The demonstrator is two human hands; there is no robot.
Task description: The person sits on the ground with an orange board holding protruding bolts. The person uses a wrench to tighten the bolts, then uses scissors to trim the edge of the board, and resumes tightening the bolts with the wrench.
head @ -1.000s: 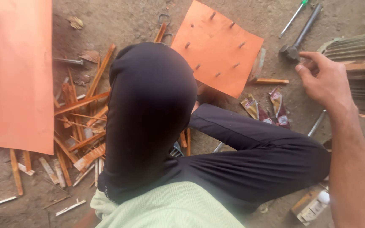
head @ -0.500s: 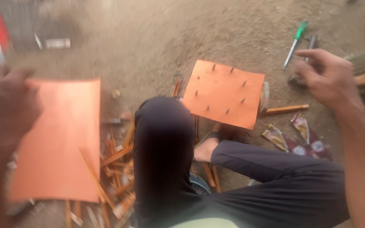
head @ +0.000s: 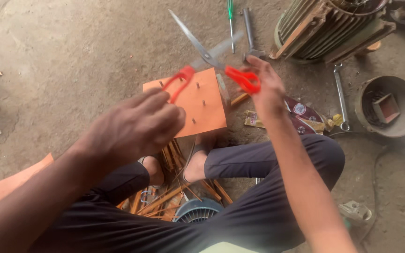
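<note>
We sit on the concrete floor (head: pixel 71 56) with our legs crossed, and we lift a pair of scissors (head: pixel 207 58) with red handles. Our right hand (head: pixel 263 82) has its grip closed around one red loop of the handle. Our left hand (head: pixel 137 126) is raised near the other red loop, the fingers loosely curled and holding nothing; whether they touch the loop, we cannot tell. The blades stand apart and point away from us, in the air above an orange sheet (head: pixel 198 100) that lies on the floor before our feet, with small pins standing out of it. Thin orange strips (head: pixel 165 199) lie between our legs.

We judge that the step in hand is taking up the scissors and getting them ready for cutting. The next move seems to call for a proper hold in one hand, so that the other hand can be free for the orange material.
</note>
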